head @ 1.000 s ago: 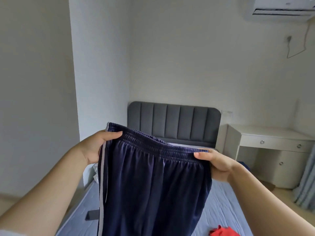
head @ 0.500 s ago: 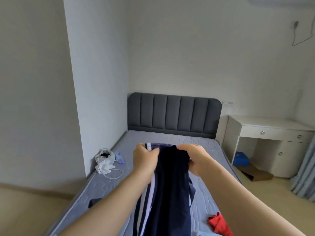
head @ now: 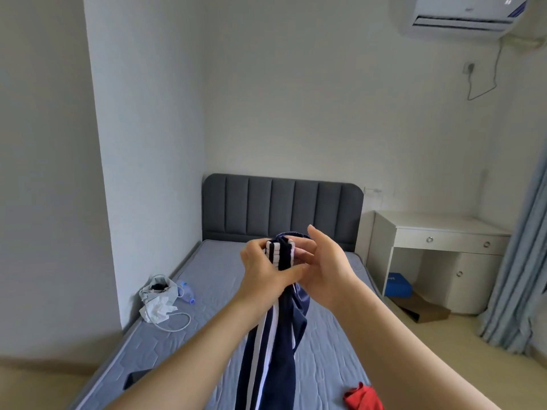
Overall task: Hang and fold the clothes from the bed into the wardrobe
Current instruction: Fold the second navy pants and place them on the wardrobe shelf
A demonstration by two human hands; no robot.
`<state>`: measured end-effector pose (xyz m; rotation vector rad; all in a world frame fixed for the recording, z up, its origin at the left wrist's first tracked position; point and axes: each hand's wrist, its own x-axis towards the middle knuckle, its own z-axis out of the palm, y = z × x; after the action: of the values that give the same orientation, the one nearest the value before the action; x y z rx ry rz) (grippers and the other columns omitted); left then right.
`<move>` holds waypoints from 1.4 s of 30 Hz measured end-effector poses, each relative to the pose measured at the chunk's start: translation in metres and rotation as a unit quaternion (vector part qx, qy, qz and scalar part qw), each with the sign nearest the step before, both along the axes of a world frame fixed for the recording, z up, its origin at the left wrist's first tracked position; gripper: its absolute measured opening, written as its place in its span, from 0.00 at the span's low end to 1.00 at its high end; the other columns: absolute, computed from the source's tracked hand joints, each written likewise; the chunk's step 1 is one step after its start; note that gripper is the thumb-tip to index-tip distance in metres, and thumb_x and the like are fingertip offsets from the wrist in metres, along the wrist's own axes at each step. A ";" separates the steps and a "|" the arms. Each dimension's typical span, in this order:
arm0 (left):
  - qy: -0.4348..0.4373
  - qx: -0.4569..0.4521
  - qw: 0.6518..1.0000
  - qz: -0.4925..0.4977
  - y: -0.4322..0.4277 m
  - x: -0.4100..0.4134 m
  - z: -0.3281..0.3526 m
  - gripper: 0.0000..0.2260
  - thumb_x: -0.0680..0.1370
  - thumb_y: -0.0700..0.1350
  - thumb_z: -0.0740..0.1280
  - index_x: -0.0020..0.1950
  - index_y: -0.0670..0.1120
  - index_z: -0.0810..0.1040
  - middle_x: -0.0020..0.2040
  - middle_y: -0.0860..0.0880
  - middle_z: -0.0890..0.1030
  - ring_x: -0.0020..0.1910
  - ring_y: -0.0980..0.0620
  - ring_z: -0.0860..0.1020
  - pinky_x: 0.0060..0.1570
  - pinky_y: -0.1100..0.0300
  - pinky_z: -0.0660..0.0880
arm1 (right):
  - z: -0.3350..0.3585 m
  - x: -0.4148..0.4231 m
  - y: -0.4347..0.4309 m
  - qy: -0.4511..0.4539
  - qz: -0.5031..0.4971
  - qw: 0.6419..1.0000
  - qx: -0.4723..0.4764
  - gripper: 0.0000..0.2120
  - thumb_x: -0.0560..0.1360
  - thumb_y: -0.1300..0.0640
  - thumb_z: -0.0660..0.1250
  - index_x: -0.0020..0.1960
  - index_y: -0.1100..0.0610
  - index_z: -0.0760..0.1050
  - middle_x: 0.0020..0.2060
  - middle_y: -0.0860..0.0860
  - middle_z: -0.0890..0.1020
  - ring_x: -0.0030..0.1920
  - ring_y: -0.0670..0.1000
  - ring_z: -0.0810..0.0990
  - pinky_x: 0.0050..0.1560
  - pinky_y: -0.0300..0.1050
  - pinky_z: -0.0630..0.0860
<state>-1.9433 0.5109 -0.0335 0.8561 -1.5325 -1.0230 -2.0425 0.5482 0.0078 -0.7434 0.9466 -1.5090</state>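
Change: your hands have closed in since a second ago; the waistband (head: 281, 250), then stretched wide between them, is now bunched into one stack with white stripes showing on edge.
Left hand (head: 263, 270): fingers and thumb clamped round the bunched waistband, holding it up over the middle of the bed (head: 207, 291).
Right hand (head: 325, 267): just beside the left, fingertips (head: 305, 253) against the band's right side, thumb lifted clear and pointing up; can't tell whether those fingers grip or only touch.
Trousers (head: 278, 350): navy with white side stripes, folded lengthwise, hanging from your left hand as a narrow strip; lower end runs out of frame at the bottom.
Red garment (head: 362, 398): crumpled on the bed near its right edge, toward the foot, apart from the trousers.
Bag (head: 158, 297): white, slumped at the bed's left edge; white cord (head: 177, 324) looped beside it, clear bottle (head: 186, 292) just beside it.
Black item (head: 137, 377): flat, near the left edge toward the foot; too small to identify.
Desk (head: 438, 229): white, right of the headboard (head: 281, 205), blue box (head: 398, 284) under it.
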 end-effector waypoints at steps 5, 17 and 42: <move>-0.034 -0.012 0.999 0.023 -0.018 0.011 0.015 0.16 0.63 0.37 0.72 0.46 0.37 0.70 0.44 0.43 0.68 0.36 0.52 0.69 0.33 0.65 0.67 | 0.002 0.001 0.005 0.047 0.036 0.997 -0.058 0.11 0.78 0.64 0.59 0.55 0.67 0.77 0.43 0.58 0.84 0.41 0.53 0.83 0.43 0.43 0.81; 0.085 0.076 0.963 -0.245 -0.035 0.069 0.083 0.14 0.60 0.34 0.60 0.40 0.42 0.81 0.36 0.44 0.82 0.35 0.47 0.81 0.35 0.60 0.79 | 0.018 -0.021 -0.010 0.266 -0.005 0.951 -0.160 0.08 0.69 0.59 0.74 0.48 0.53 0.80 0.44 0.49 0.86 0.47 0.48 0.84 0.42 0.36 0.79; 0.037 0.030 0.977 -0.206 -0.001 0.147 0.138 0.09 0.69 0.45 0.65 0.44 0.42 0.80 0.36 0.47 0.84 0.34 0.53 0.83 0.34 0.62 0.80 | 0.093 0.007 0.012 0.133 0.159 0.966 -0.157 0.15 0.66 0.49 0.66 0.42 0.60 0.83 0.43 0.56 0.85 0.42 0.52 0.85 0.39 0.43 0.81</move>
<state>-1.7965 0.5103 0.1041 0.5411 -1.6606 -1.3883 -2.0354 0.5606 0.1010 -1.2892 0.7434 -1.3050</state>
